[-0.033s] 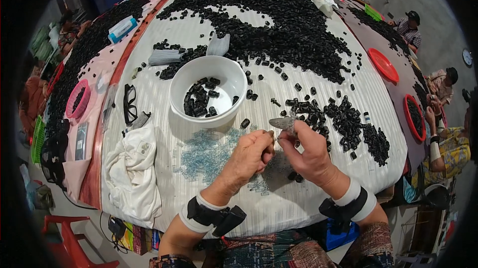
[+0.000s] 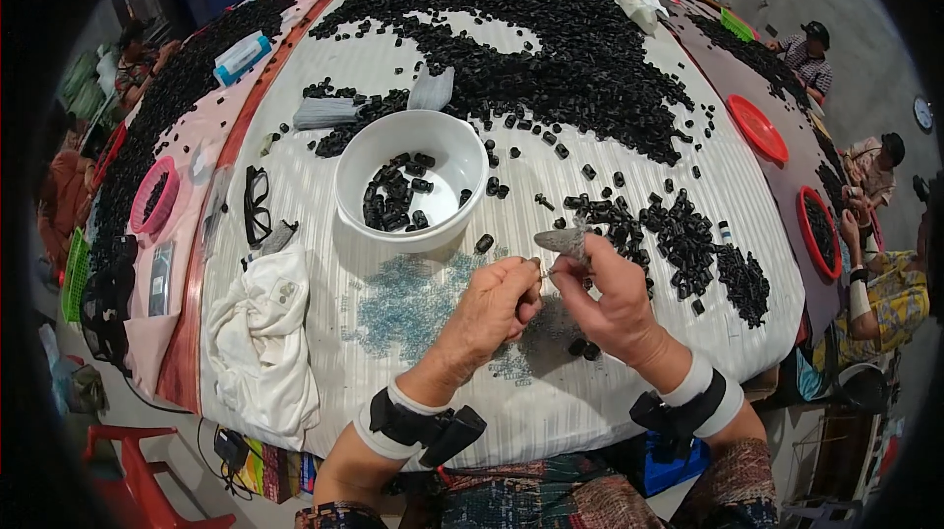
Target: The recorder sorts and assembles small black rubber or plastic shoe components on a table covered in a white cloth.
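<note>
My left hand (image 2: 500,306) is curled with thumb and index pinched together; a tiny dark end shows at the fingertips. Close beside it, my right hand (image 2: 618,298) has its thumb bent in toward the same spot. A grey pointed cloth cover (image 2: 562,242) sits on a finger of that hand. What the fingers hold is too small to name. Below and left of the hands lies a scatter of small bluish, coil-like wire pieces (image 2: 403,308). Small black plastic cylinders (image 2: 680,244) lie in heaps to the right, and one black cylinder (image 2: 484,244) lies alone above my left hand.
A white bowl (image 2: 352,214) with several black cylinders stands left of centre. A large black pile (image 2: 590,77) covers the far table. Glasses (image 2: 257,206) and white cloth (image 2: 258,342) lie left. Red trays (image 2: 757,128) and other people (image 2: 875,170) are along the right side.
</note>
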Motion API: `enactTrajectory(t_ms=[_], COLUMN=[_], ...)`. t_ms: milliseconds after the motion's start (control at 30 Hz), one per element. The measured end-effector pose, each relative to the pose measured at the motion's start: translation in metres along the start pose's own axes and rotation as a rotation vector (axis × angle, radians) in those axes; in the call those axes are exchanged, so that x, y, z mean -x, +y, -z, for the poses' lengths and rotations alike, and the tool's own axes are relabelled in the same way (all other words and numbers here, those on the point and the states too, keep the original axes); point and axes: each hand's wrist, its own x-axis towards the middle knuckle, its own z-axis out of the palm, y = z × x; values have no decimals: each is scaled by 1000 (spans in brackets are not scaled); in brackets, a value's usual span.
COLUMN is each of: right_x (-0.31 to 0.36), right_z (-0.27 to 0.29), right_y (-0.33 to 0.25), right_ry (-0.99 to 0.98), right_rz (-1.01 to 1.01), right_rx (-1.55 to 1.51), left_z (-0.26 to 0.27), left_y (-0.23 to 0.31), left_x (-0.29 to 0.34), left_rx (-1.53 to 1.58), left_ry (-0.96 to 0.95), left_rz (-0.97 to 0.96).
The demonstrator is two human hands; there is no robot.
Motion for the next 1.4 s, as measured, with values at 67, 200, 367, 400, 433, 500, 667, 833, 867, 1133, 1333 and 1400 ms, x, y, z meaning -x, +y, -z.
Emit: enactTrajectory(t_ms=[67, 200, 367, 400, 433, 500, 667, 833, 867, 1133, 1333, 1400], right_x=[2, 2, 4, 3, 3, 2, 6, 6, 5, -1, -2, -2], right_z=[0, 3, 4, 4, 4, 6, 11, 12, 13, 20, 18, 17], right_y=[4, 9, 10, 10, 10, 8, 11, 7, 4, -6, -9, -8], right_ry=[18, 23, 31, 25, 19, -7, 10, 79, 81, 46, 23, 10], right_rz=[-90, -235, -312, -308, -305, -308, -358, -221, -223, 75, 212, 226], right_rx=[-94, -224, -293, -273, -253, -220, -260, -224, -224, 41, 213, 237], left_z=[2, -1, -6, -5, -3, 2, 0, -3, -4, -10, -9, -8], left_y=[-1, 0, 3, 1, 0, -6, -2, 0, 2, 6, 6, 3], left_x=[0, -1, 0, 0, -1, -4, -3, 0, 1, 7, 8, 6], left_rx=[-2, 45, -194, -123, -51, -35, -32, -98, -99, -154, -226, -238], left_ry=[-35, 33, 18, 26, 34, 56, 83, 2, 1, 111, 104, 102], left_rz=[-14, -59, -130, -126, -122, -147, -157, -165, -163, -264, -262, -290])
